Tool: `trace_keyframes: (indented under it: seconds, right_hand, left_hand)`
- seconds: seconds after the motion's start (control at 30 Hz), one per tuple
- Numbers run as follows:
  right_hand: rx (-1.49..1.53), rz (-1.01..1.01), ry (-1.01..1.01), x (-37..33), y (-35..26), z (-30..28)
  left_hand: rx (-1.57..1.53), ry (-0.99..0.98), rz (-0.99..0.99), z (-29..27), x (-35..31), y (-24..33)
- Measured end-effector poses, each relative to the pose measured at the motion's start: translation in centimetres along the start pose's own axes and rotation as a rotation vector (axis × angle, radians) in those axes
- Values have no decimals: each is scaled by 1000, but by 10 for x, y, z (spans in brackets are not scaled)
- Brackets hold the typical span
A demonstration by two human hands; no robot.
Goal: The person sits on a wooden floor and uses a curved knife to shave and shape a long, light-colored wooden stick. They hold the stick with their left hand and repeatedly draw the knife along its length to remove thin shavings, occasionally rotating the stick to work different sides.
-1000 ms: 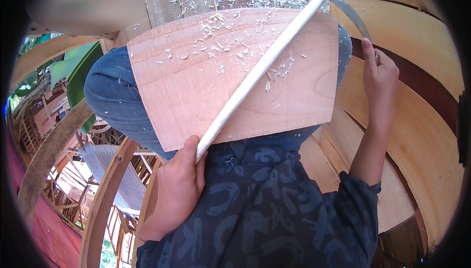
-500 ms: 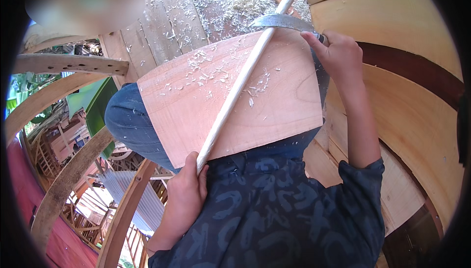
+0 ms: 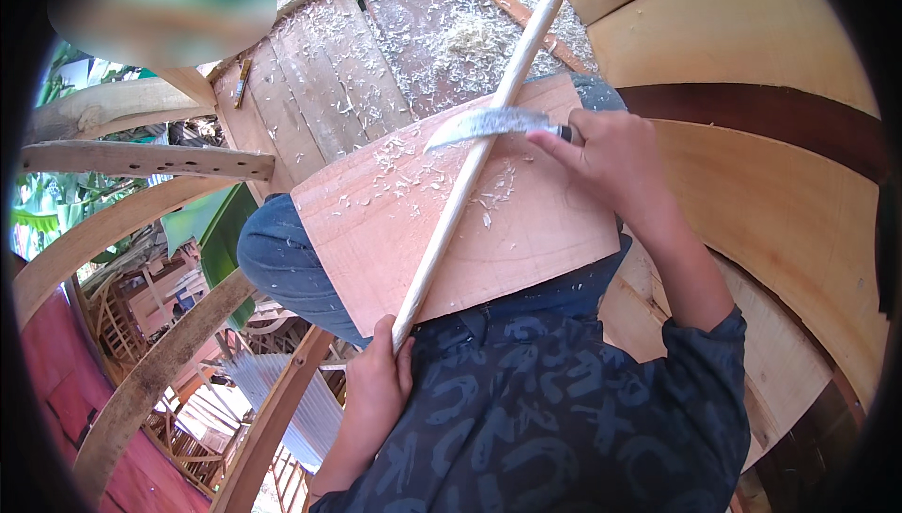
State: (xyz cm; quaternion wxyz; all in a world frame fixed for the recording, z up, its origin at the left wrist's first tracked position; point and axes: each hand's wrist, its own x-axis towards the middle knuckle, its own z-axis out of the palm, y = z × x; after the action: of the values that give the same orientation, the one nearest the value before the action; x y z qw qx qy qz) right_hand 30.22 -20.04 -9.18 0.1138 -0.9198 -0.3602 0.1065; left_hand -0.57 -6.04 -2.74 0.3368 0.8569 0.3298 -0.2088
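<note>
Left hand (image 3: 376, 391) fingers closed around stick (image 3: 474, 161) lower end, at board (image 3: 451, 222) near edge. Right hand (image 3: 606, 151) fingers grip knife (image 3: 484, 123), blade across stick at board far edge.

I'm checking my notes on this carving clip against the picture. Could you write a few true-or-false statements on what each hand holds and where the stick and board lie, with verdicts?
1. The right hand grips a curved blade laid across the pale stick. True.
2. The left hand holds the stick's far, upper end. False: it grips the near, lower end, close to the body.
3. The stick lies on a flat wooden board resting on the person's lap. True.
4. The board is clean of shavings. False: pale wood shavings are scattered on it around the stick.
5. Both hands are on the blade. False: only the right hand holds it.
</note>
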Motion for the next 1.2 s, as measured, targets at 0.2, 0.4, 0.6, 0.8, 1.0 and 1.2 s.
trace_keyframes:
  seconds: [0.2,0.4,0.6,0.8,1.0,1.2]
  right_hand:
    - [-82,58,142,37,25,7]
    - [-45,-108,43,11,-1,9]
    - [-69,119,153,48,42,4]
    - [-57,-221,42,20,0,5]
    - [-63,182,87,52,49,-12]
    - [-104,-78,49,22,10,-2]
  left_hand:
    - [-106,-67,-26,-5,1,-1]
    - [-162,-91,-30,0,4,-13]
    - [-165,-96,-16,2,2,-14]
    - [-159,-80,-16,3,3,-12]
    - [-87,-79,-47,-3,2,-1]
    - [-72,-28,-29,3,2,-1]
